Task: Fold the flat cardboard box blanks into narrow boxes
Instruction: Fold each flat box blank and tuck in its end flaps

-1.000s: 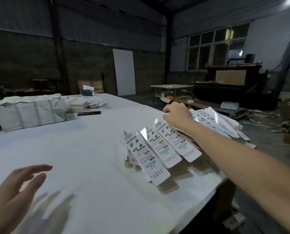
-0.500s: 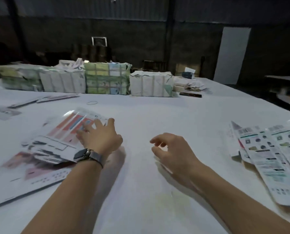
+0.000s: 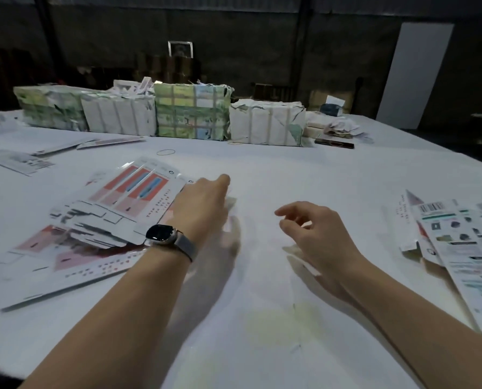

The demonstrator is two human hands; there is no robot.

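A fanned pile of flat box blanks (image 3: 116, 209) with red and pink print lies on the white table (image 3: 262, 318) at the left. My left hand (image 3: 203, 206), a watch on its wrist, rests at the pile's right edge with fingers stretched towards the table's middle; the fingertips are blurred and I see no grip. My right hand (image 3: 315, 234) hovers just above the table's middle, fingers loosely curled and holding nothing. Narrow folded boxes (image 3: 464, 248) with teal print lie overlapping at the right edge.
Wrapped paper bundles (image 3: 192, 113) stand in a row along the table's far side. A rubber band (image 3: 165, 151) lies in front of them and a dark phone (image 3: 335, 143) to their right. More loose blanks (image 3: 21, 161) lie at the far left.
My view swung left from the folded boxes to the blank pile. My left hand slid from the pile's top to its right edge. My right hand stayed near the table's middle.
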